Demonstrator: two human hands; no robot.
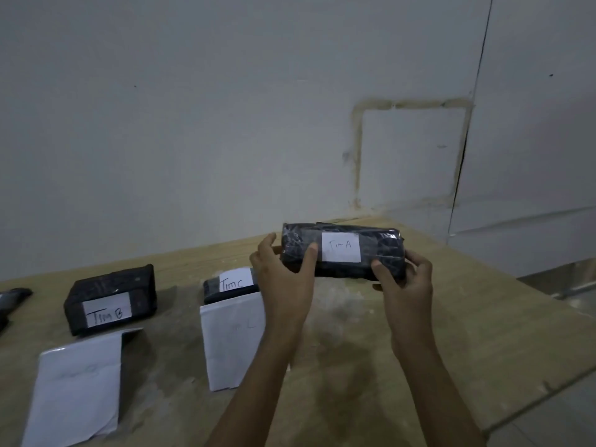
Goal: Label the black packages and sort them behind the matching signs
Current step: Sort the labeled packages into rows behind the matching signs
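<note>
I hold a black wrapped package with a white label reading "Tim A" above the right part of the table. My left hand grips its left end, thumb on the front. My right hand grips its right end from below. A black package labelled "Tim B" lies at the left behind a folded white paper sign. Another black package labelled "Tim C" lies behind the middle white sign, partly hidden by it and by my left wrist.
The wooden table runs along a white wall, with its right edge dropping off at the far right. A dark object pokes in at the left border. Bare tabletop lies under the held package.
</note>
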